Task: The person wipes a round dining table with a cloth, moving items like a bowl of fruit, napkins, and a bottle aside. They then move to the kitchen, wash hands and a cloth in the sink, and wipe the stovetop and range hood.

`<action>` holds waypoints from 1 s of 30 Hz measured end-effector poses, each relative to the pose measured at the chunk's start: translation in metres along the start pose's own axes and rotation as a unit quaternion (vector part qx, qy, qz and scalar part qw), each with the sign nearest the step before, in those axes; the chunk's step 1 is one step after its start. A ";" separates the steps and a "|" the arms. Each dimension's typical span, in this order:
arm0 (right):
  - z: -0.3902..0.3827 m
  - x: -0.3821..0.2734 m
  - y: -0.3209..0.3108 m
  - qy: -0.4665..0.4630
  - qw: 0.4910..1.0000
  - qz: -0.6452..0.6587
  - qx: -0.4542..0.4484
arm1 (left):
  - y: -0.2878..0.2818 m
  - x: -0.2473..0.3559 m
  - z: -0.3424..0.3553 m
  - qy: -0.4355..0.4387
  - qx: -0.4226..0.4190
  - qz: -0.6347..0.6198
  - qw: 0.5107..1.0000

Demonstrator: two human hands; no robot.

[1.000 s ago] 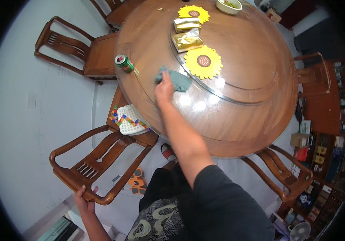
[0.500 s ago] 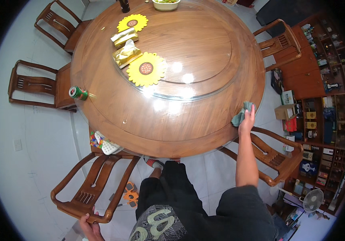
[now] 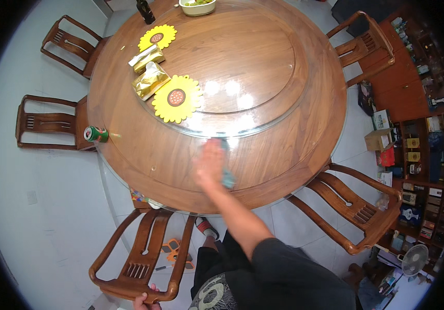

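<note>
Round and wooden, the table point(image 3: 273, 160) spreads beneath the right hand point(image 3: 210, 165), whose blurred fingers lie close together on a cloth point(image 3: 228, 179); whether they grip it, I cannot tell. That cloth shows under and to the right of them. Beyond those fingers, leftward, lie a yellow mat point(image 3: 176, 98) and gold packs point(image 3: 150, 81); farther left is a can point(image 3: 96, 135). The left hand point(image 3: 147, 303) has its fingers around the top rail of a chair point(image 3: 138, 258).

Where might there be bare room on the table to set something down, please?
The glass turntable looks bare right of the nearer yellow flower-shaped mat, as does the table between the teal cloth and the near right chair. It is crowded at the turntable's left, where that mat and two gold packets bunch, and where the right hand lies over the cloth.
</note>
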State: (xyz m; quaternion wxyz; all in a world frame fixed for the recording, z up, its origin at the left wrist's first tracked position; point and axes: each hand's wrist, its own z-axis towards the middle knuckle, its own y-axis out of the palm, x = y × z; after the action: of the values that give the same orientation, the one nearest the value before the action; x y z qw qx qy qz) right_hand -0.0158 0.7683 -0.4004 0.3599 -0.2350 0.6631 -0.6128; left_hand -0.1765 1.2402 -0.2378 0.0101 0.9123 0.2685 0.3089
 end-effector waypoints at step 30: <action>-0.083 -0.069 0.005 0.023 0.991 0.081 0.099 | -0.167 0.118 0.094 -0.010 -0.096 0.053 0.994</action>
State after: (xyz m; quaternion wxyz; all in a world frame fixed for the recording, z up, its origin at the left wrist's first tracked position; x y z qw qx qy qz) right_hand -0.0352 0.8747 -0.3928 0.4148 -0.1289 0.6240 -0.6496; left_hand -0.1253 1.4554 -0.2789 0.0837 0.9230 0.1893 0.3245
